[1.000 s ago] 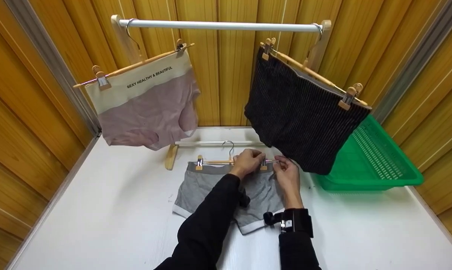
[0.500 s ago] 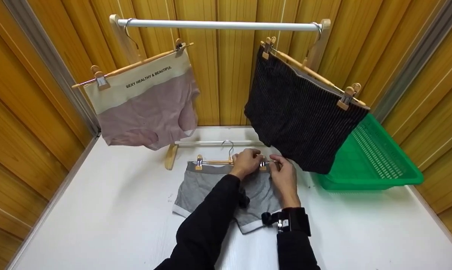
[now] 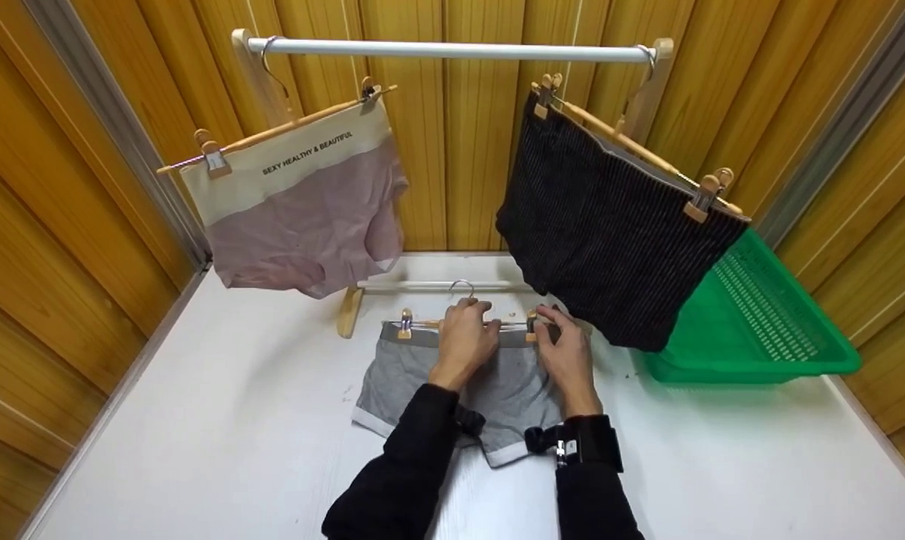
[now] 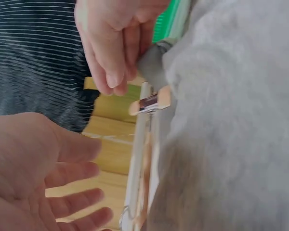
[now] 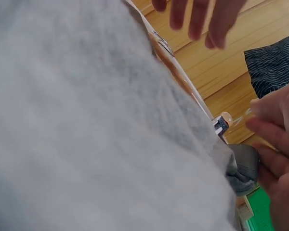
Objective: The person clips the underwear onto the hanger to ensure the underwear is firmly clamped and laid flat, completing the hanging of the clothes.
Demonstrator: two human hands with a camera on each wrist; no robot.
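Note:
Grey boxer briefs (image 3: 400,371) with pale leg hems lie on the white table, their waistband clipped to a wooden hanger (image 3: 425,323) by a left clip (image 3: 405,325) and a right clip (image 4: 151,101). My left hand (image 3: 465,339) is over the middle of the waistband. Its fingers are spread and relaxed in the left wrist view, around nothing. Beside the right clip is my right hand (image 3: 568,351), thumb and index finger apart. In the right wrist view, its lower fingers touch the folded waistband corner (image 5: 245,166) without pinching it.
From the rack's white bar (image 3: 452,49) hang pink briefs (image 3: 302,217) at left and black striped shorts (image 3: 602,225) at right, both on clip hangers. A green basket (image 3: 744,367) stands behind the striped shorts. The rack's lower bar (image 3: 415,286) lies behind the hanger.
My left hand has moved left from the right clip to the middle of the hanger, its fingers loosening. My right hand has shifted slightly left, from the hanger's end to beside the right clip.

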